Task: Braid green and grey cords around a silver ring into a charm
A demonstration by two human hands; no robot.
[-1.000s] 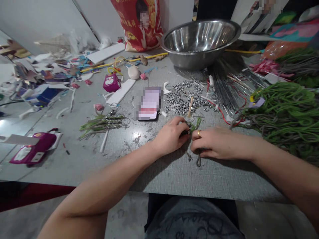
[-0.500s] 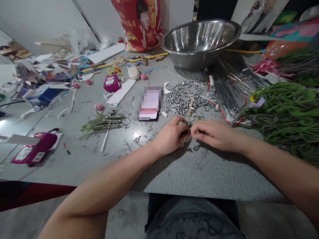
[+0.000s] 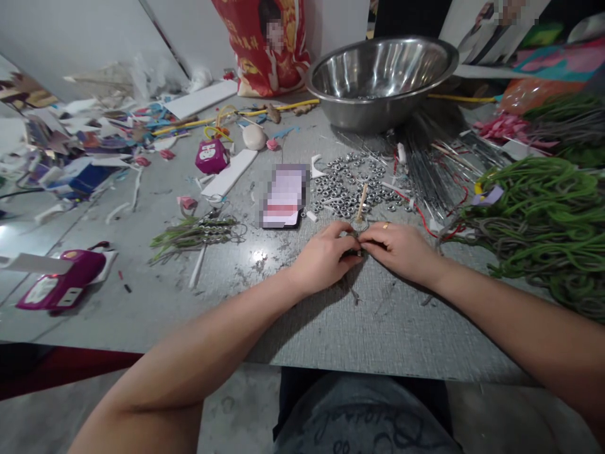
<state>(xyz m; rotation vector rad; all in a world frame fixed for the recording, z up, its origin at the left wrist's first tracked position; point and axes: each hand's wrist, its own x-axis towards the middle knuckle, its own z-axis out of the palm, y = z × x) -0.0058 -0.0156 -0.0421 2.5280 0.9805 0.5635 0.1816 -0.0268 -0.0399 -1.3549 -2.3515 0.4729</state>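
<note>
My left hand [image 3: 325, 257] and my right hand [image 3: 404, 249] meet near the middle of the table, with fingertips pinched together. Between them is a thin green-grey cord, mostly hidden by the fingers. Dark grey cord ends show on the table just below the hands. Straight beyond my fingers stands a thin wooden stick [image 3: 362, 200]. Past it lies a spread of small shiny metal rings [image 3: 350, 183], which look like nuts. To the left rests a bundle of green and grey cords [image 3: 189, 237] with metal rings threaded on it.
A large steel bowl [image 3: 378, 110] stands at the back. On the right lies a big heap of green and grey cords [image 3: 543, 221], beside long thin metal rods [image 3: 420, 164]. A phone [image 3: 285, 197], purple devices [image 3: 212, 156] and paper scraps [image 3: 70, 148] occupy the left side.
My right hand has rolled and dropped slightly, its fingertips now pressed against those of my left hand. The cord ends below have shifted. My left hand has barely moved.
</note>
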